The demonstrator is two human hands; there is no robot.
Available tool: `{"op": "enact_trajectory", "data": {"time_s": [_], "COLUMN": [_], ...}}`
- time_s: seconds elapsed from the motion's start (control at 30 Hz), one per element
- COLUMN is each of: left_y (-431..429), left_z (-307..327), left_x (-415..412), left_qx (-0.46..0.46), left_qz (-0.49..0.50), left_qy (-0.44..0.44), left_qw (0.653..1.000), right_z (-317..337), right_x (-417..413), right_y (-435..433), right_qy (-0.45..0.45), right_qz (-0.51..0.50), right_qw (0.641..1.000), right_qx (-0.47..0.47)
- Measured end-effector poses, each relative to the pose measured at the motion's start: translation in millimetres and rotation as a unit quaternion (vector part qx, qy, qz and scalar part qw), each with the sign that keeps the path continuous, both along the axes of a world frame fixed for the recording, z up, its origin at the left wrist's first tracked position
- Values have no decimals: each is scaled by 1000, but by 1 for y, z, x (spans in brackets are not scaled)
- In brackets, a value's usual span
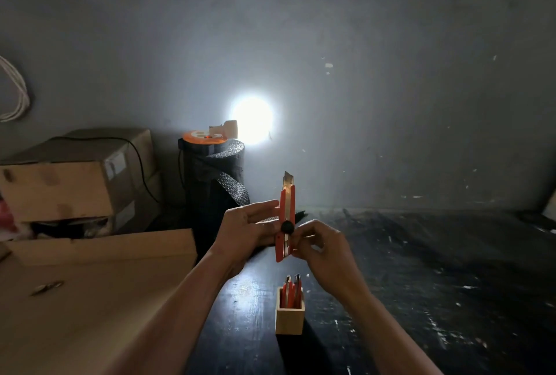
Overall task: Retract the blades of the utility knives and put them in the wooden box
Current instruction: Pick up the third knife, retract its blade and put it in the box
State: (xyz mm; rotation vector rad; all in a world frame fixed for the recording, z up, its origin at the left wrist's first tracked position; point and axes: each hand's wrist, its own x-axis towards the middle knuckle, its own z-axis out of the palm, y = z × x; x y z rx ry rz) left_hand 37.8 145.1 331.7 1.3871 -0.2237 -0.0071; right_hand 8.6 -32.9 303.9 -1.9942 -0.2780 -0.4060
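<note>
An orange utility knife (285,215) stands upright in the air, its blade (288,179) sticking out of the top. My left hand (245,228) holds its body from the left. My right hand (323,249) pinches the black round knob at the knife's middle from the right. Below them a small wooden box (289,319) stands on the dark table, with two orange knives (291,290) upright inside it.
Stacked cardboard boxes (75,182) and a flat cardboard sheet (90,299) fill the left side. A black mesh roll (216,182) with an orange reel and a lit torch stands behind the hands. The dark scratched table (421,284) stretches to the right.
</note>
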Motion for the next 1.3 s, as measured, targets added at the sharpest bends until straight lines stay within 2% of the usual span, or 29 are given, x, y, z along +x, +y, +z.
{"op": "enact_trajectory", "data": {"time_s": [0.1,0.2,0.53,0.9,1.07,1.3], "left_y": [-4,-7,-11,-17,-17,-15], "left_z": [2,3,8,11,14,17], "left_x": [5,5,9,8,8,3], "left_qx": [-11,-10,40,54,41,13], "left_qz": [-5,-10,22,34,39,24], "left_qy": [6,-2,-11,-9,-7,-5], "left_qw": [1000,1000,999,998,998,1000], "right_z": [11,18,23,16,13,15], "right_x": [3,8,17,13,11,11], "right_y": [-1,-5,-14,-23,-19,-12], "right_qy": [-24,-40,0,40,19,-8], "right_qz": [-11,-7,70,92,68,81], "right_qw": [999,999,997,994,997,995], "right_qx": [24,-11,-18,-51,13,-58]}}
